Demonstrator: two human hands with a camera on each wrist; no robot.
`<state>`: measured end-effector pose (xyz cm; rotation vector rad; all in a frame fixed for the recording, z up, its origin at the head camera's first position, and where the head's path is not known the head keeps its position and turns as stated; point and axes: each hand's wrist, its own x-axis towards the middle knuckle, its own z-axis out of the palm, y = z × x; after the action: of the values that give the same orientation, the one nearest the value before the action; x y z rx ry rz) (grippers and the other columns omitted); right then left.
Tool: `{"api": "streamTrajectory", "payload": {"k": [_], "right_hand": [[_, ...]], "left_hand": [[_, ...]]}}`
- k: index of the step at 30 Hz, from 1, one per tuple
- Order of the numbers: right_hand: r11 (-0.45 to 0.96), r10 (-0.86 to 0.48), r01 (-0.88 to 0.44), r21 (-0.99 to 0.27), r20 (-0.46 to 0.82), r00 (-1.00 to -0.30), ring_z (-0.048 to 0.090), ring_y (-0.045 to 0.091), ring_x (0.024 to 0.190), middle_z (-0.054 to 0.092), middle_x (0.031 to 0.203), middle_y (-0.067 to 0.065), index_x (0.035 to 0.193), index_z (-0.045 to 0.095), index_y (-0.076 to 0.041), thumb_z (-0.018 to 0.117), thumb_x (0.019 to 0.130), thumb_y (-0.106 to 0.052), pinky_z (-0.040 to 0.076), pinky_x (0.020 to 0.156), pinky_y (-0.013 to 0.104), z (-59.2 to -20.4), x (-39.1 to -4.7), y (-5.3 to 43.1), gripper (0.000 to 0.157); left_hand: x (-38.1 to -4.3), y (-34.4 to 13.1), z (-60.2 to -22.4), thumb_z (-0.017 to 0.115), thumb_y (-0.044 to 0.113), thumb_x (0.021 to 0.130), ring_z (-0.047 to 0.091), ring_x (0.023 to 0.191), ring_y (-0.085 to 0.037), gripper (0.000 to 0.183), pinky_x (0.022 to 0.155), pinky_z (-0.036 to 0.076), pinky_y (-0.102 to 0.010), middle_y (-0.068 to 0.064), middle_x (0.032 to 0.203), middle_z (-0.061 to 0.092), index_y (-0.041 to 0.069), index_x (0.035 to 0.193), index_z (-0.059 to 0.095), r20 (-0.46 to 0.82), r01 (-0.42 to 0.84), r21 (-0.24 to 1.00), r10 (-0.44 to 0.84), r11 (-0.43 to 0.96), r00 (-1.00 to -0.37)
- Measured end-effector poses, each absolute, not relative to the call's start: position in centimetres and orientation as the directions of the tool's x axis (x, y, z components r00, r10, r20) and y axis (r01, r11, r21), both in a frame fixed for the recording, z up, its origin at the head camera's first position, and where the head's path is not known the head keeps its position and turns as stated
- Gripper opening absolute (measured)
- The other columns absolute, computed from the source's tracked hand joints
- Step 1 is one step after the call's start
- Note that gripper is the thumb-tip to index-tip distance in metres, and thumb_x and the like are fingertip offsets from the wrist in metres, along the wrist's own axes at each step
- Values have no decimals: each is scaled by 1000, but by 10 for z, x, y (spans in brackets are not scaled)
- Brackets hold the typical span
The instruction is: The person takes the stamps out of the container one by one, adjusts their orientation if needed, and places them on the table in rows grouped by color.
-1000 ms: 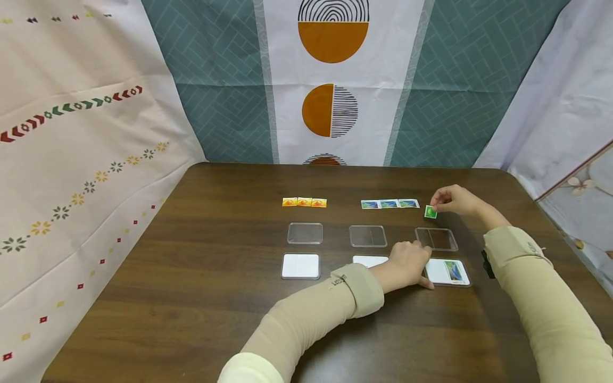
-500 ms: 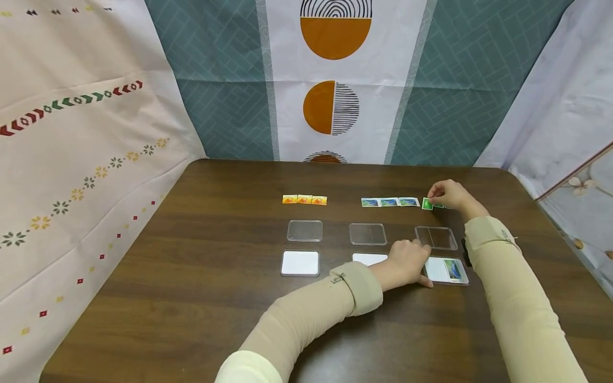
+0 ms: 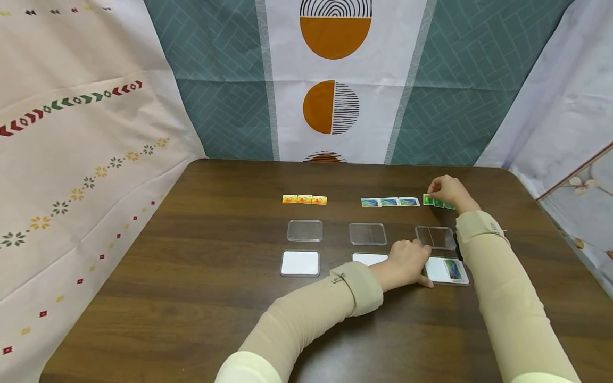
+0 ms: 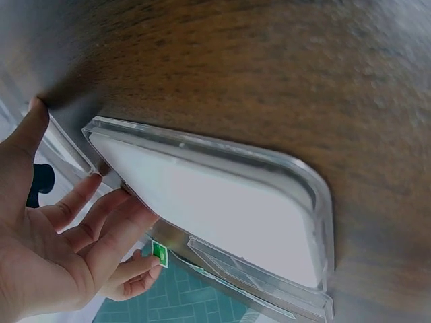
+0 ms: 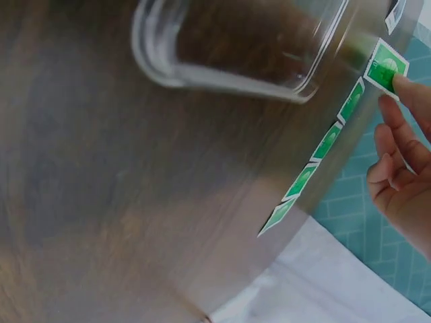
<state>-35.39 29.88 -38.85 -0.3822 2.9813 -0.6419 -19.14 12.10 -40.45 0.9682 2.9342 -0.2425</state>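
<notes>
My right hand [image 3: 449,190] pinches a green stamp [image 5: 385,66] between thumb and finger, at the left end of a row of green stamps [image 5: 326,141] at the back right. The held stamp is raised and tilted in the right wrist view. My left hand [image 3: 407,263] holds the left end of the right-hand clear case [image 3: 437,270], thumb at its near edge and fingers at its far side. That case has a white card and a blue landscape stamp [image 3: 453,269] on its right half. The left forearm and hand partly cover the middle case [image 4: 209,208] with its white card.
Three clear lids, among them the left one [image 3: 305,231], the middle one [image 3: 367,234] and the right one [image 3: 435,237], lie behind the cases. Farther left sits another white-card case [image 3: 300,264]. Orange stamps [image 3: 304,199] and blue stamps [image 3: 390,202] line the back.
My right hand has moved back and slightly left with the green stamp, from behind the right lid to the row's left end. The left hand stays on the case.
</notes>
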Motion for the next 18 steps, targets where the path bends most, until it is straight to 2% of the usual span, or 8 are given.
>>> {"api": "streamTrajectory", "payload": {"k": [3,10,18], "right_hand": [[889,-244,-213,-406,-25,-970,54,33,77,62,78,19,82,61,6,64,82,-5,41,73,43,-389,-355,297,12],[893,-232,-197,-406,-39,-972,54,36,80,62,82,23,83,61,7,64,82,-6,41,76,47,-397,-356,296,14],[898,-226,-193,-395,-38,-973,52,35,79,62,81,21,82,61,6,63,82,-5,41,74,47,-399,-357,300,12]], "left_hand": [[-192,120,-405,63,74,66,61,90,-4,71,67,49,-20,12,103,59,32,123,55,-87,591,-135,585,795,-806],[-192,121,-406,63,74,66,60,89,-4,71,67,49,-20,12,103,58,32,122,54,-91,591,-137,584,795,-807],[-192,122,-404,62,74,67,60,90,-4,72,68,49,-19,12,105,58,33,125,53,-105,588,-144,579,796,-809]]}}
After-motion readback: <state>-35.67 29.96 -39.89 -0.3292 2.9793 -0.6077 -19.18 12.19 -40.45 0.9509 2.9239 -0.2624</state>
